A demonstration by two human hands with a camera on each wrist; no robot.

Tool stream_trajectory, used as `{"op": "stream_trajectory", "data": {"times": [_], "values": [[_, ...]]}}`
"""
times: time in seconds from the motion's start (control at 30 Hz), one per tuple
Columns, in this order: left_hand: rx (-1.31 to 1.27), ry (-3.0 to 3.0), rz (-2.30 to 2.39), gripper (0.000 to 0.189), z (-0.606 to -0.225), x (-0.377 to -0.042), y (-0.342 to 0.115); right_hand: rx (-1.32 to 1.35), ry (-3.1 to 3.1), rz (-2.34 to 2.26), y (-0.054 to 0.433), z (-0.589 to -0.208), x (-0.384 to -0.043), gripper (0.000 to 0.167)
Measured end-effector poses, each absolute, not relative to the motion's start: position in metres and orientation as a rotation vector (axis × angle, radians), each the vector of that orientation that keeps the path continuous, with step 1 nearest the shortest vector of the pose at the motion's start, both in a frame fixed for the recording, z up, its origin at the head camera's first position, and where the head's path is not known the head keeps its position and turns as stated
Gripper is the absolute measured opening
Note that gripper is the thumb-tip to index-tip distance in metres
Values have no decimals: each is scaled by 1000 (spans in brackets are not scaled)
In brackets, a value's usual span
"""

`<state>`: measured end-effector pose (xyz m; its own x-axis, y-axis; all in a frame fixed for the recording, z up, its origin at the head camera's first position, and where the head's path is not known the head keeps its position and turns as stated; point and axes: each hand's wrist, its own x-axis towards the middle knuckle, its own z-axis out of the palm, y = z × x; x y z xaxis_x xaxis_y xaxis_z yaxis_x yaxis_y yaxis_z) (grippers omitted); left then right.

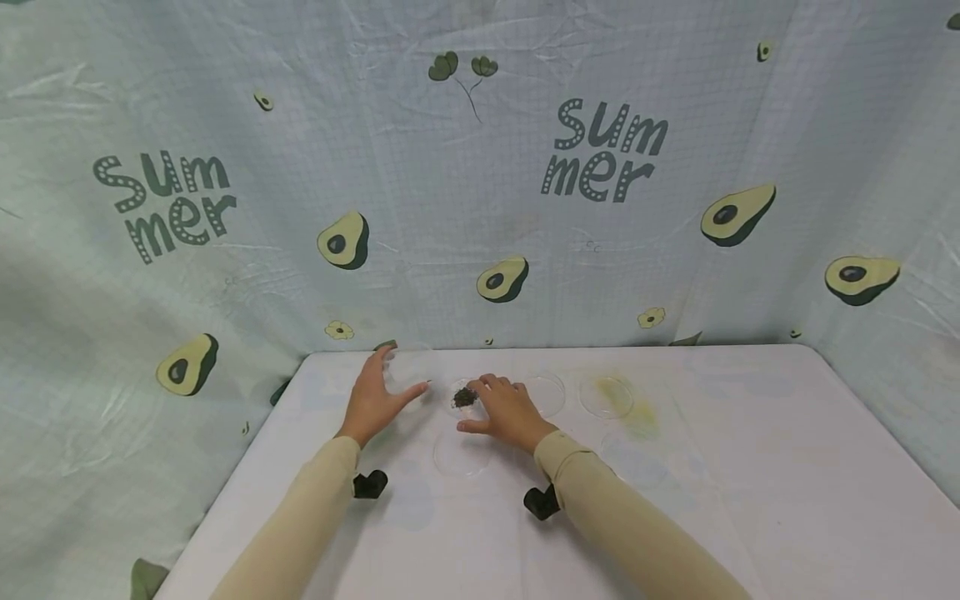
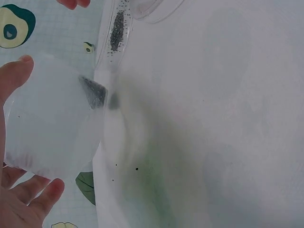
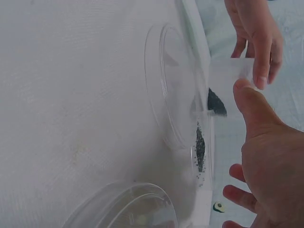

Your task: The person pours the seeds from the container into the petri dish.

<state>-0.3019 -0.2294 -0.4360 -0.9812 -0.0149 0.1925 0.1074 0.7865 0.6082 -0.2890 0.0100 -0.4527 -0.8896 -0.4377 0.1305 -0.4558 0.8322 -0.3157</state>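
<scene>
My left hand (image 1: 372,398) holds a clear plastic bag (image 2: 52,118) between thumb and fingers. Small dark grains (image 2: 94,92) are gathered in the bag's lower corner. Beside that corner, a clear round dish (image 3: 211,156) carries a heap of similar dark grains (image 1: 464,397). Close to this dish hovers my right hand (image 1: 512,412), thumb and fingers spread apart, with nothing visible between them. In the right wrist view its thumb overlaps the bag's outline; whether they touch I cannot tell.
More clear round dishes stand on the white table: one in front (image 1: 461,454), one at the right (image 1: 606,398) and one behind my right hand (image 1: 546,394). A few stray grains (image 2: 137,168) lie on the table. A printed curtain (image 1: 420,208) hangs along its back edge.
</scene>
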Motion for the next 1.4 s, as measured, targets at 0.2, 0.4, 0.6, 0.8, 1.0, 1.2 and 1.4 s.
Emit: {"op": "stream_trajectory", "data": {"times": [0.2,0.4,0.6,0.8,1.0,1.2,1.4], "values": [[-4,-2827,-1008,99,-434,-299,-231,786,-2962,578,11,-457,-289,74],[7,-2796,-1091,100,-438,-297,-235,836,-2959,570,12,-457,-285,75],[-6,-2777,-1167,101,-441,-295,-239,869,-2953,506,11,-454,-277,75],[-15,-2775,-1209,103,-443,-293,-242,916,-2921,416,12,-457,-271,75],[10,-2780,-1224,103,-446,-293,-243,926,-2872,378,13,-459,-266,75],[44,-2799,-1226,104,-449,-294,-245,972,-2840,350,14,-458,-261,75],[84,-2819,-1260,105,-450,-294,-248,979,-2814,287,15,-463,-261,77]]}}
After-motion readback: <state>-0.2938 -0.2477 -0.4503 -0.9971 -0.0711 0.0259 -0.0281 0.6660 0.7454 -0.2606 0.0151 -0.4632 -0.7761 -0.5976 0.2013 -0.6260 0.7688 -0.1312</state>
